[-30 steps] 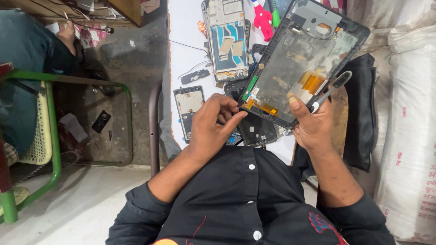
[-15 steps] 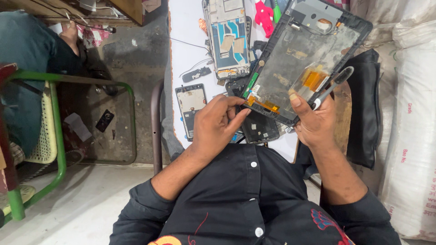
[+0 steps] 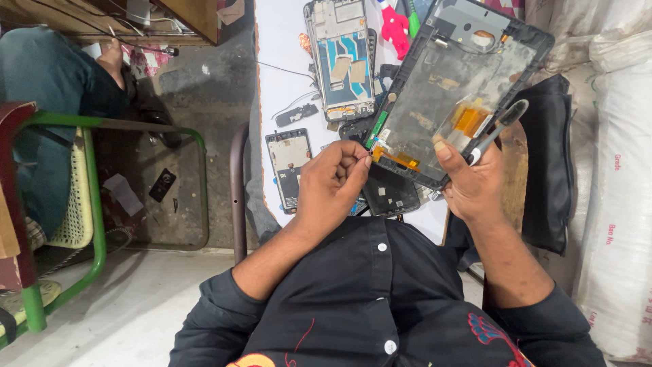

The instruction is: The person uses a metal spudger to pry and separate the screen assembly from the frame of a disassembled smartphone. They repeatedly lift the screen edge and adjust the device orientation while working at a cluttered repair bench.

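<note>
There, my right hand (image 3: 475,187) gripped the opened tablet frame (image 3: 451,88) by its near edge, thumb lying on the bare inner face and the rest of the fingers curled behind it. The frame was lifted off the table and tilted, its far corner pointing away from me and up to the right. Tucked in that same hand was a pair of tweezers (image 3: 499,129), their rounded end sticking out past the frame's right side, just beside the orange flex patch (image 3: 470,119) glued inside.

My left hand (image 3: 333,183) was bunched up, thumb and forefinger pressed together at the frame's lower left corner, right where the small green board (image 3: 377,126) and an orange ribbon (image 3: 401,160) sat. I could not tell whether a tiny part was caught between those fingertips or whether they only touched the ribbon.

Below the frame, the white table (image 3: 282,61) carried a stripped phone chassis (image 3: 339,61) with blue inside, standing lengthwise away from me, and a smaller phone back panel (image 3: 288,166) nearer my left wrist. A dark phone part (image 3: 390,194) lay half hidden under the tablet frame. A red tool handle (image 3: 395,27) showed at the table's far end. To my left stood a green-framed chair (image 3: 95,183), and white sacks (image 3: 621,170) were stacked on my right.
</note>
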